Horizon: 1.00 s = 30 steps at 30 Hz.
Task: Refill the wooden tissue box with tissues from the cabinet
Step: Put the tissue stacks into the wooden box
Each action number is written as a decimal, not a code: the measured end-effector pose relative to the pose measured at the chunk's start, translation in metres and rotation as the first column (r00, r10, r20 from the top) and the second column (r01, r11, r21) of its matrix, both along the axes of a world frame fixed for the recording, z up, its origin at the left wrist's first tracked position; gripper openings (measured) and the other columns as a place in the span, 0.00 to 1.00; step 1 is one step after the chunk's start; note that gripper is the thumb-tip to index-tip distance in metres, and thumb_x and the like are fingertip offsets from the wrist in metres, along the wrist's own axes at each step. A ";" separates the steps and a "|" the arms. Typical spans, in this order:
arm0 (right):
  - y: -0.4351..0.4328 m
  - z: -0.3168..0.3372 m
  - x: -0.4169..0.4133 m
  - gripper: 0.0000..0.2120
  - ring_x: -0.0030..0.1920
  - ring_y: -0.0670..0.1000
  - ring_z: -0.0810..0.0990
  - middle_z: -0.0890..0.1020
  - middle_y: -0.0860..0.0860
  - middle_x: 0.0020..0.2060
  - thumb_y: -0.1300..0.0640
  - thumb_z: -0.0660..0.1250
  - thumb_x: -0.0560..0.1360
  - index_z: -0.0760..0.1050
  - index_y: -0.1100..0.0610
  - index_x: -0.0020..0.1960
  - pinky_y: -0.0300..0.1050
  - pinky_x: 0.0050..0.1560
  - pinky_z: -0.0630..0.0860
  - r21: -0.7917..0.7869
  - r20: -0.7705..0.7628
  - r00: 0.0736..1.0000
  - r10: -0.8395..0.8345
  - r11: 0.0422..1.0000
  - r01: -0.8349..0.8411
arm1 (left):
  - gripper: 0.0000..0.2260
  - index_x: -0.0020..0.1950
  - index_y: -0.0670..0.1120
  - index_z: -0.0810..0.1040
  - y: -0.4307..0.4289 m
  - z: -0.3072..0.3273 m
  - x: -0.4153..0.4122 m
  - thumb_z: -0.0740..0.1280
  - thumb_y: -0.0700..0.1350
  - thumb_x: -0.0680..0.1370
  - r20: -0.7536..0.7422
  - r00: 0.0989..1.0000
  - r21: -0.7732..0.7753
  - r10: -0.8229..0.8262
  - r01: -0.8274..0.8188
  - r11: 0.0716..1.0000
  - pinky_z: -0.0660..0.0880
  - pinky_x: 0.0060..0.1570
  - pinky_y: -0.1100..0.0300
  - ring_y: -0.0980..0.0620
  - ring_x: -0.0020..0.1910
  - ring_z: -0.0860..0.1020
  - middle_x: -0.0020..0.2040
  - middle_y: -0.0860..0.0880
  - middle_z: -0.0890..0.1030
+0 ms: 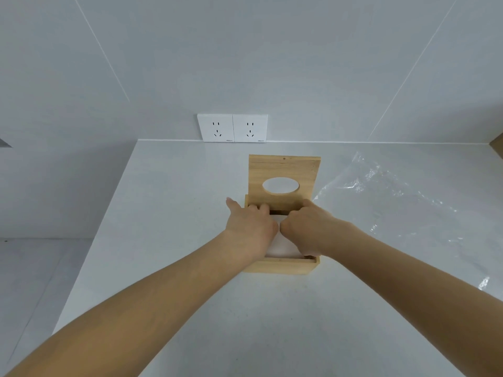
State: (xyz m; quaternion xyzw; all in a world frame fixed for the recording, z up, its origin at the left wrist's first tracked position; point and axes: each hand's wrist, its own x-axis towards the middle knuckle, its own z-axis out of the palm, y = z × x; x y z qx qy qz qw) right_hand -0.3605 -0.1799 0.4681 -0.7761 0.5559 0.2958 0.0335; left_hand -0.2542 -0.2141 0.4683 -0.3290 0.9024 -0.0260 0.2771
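Observation:
The wooden tissue box (pixel 280 266) stands on the white counter (pixel 177 213) with its lid (pixel 283 167) tipped up at the back, showing an oval hole. A white stack of tissues (pixel 280 247) lies inside the box. My left hand (pixel 249 227) lies over the left part of the stack, fingers bent down at the box's far end and thumb spread outside the left wall. My right hand (pixel 307 227) is over the right part, fingers curled round the stack's far right end. The fingertips of both hands are hidden inside the box.
A crumpled clear plastic wrapper (pixel 394 197) lies on the counter right of the box. Two white wall sockets (pixel 232 128) sit on the tiled wall behind it. The counter's left edge (pixel 109 213) drops to the floor. A wooden corner (pixel 496 148) shows at far right.

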 end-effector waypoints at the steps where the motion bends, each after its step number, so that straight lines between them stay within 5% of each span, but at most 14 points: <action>1: 0.000 0.001 -0.001 0.16 0.37 0.51 0.73 0.68 0.47 0.27 0.69 0.61 0.72 0.61 0.55 0.32 0.46 0.67 0.58 0.003 0.007 1.000 0.004 1.000 -0.004 | 0.16 0.64 0.44 0.72 -0.001 0.000 0.000 0.62 0.37 0.76 0.004 1.000 -0.002 -0.009 0.009 1.000 0.54 0.67 0.32 0.46 0.62 0.69 0.63 0.44 0.68; 6: 0.004 0.001 -0.007 0.12 0.43 0.52 0.74 0.71 0.49 0.33 0.67 0.62 0.73 0.65 0.55 0.35 0.40 0.60 0.59 0.010 0.040 0.996 -0.076 0.997 0.075 | 0.17 0.65 0.45 0.71 -0.009 -0.004 0.002 0.62 0.39 0.75 -0.004 0.999 0.008 -0.054 0.054 0.999 0.52 0.71 0.40 0.47 0.66 0.64 0.65 0.45 0.66; 10: 0.011 0.004 -0.012 0.05 0.45 0.53 0.68 0.71 0.51 0.43 0.64 0.61 0.73 0.69 0.55 0.45 0.44 0.53 0.59 -0.102 0.089 0.995 -0.052 0.993 0.061 | 0.17 0.64 0.47 0.71 -0.014 -0.005 0.011 0.62 0.41 0.75 -0.065 0.996 0.070 -0.058 0.062 0.996 0.51 0.72 0.50 0.50 0.67 0.65 0.65 0.47 0.67; 14: 0.013 -0.006 -0.018 0.15 0.57 0.54 0.69 0.74 0.50 0.51 0.61 0.63 0.72 0.70 0.54 0.58 0.49 0.62 0.57 -0.034 0.138 0.986 -0.092 0.995 0.098 | 0.08 0.55 0.48 0.74 -0.018 0.006 0.010 0.62 0.44 0.77 -0.265 0.957 0.035 -0.122 0.136 0.990 0.62 0.57 0.57 0.50 0.56 0.71 0.53 0.49 0.75; 18: 0.009 -0.010 -0.024 0.12 0.60 0.52 0.67 0.74 0.50 0.51 0.57 0.64 0.73 0.71 0.55 0.55 0.57 0.68 0.50 0.028 0.128 0.980 -0.155 0.988 0.153 | 0.03 0.47 0.50 0.76 -0.024 0.004 0.010 0.64 0.45 0.74 -0.173 0.962 -0.017 -0.212 0.212 0.977 0.57 0.62 0.53 0.50 0.57 0.67 0.48 0.52 0.75; 21: 0.005 -0.009 -0.024 0.07 0.58 0.51 0.69 0.72 0.50 0.49 0.56 0.64 0.73 0.71 0.54 0.52 0.58 0.69 0.47 0.057 0.101 0.986 -0.130 0.991 0.125 | 0.07 0.51 0.49 0.76 -0.022 -0.007 0.012 0.63 0.44 0.75 -0.052 0.980 0.023 -0.193 0.194 0.981 0.50 0.70 0.45 0.51 0.62 0.66 0.54 0.50 0.75; 25: 0.004 -0.012 -0.026 0.10 0.58 0.50 0.69 0.74 0.50 0.51 0.57 0.65 0.73 0.72 0.56 0.53 0.56 0.68 0.51 0.075 0.151 0.979 -0.139 0.989 0.129 | 0.09 0.55 0.47 0.75 -0.020 -0.008 0.014 0.59 0.42 0.76 -0.113 0.975 0.029 -0.193 0.197 0.980 0.47 0.72 0.46 0.51 0.62 0.66 0.55 0.49 0.73; 30: 0.011 -0.011 -0.038 0.10 0.54 0.47 0.69 0.73 0.45 0.47 0.51 0.68 0.72 0.72 0.53 0.50 0.48 0.66 0.53 0.032 0.377 0.907 -0.190 0.981 0.192 | 0.05 0.49 0.48 0.72 -0.025 -0.008 0.024 0.61 0.46 0.75 -0.251 0.950 0.068 -0.188 0.211 0.975 0.58 0.67 0.54 0.51 0.56 0.69 0.46 0.52 0.69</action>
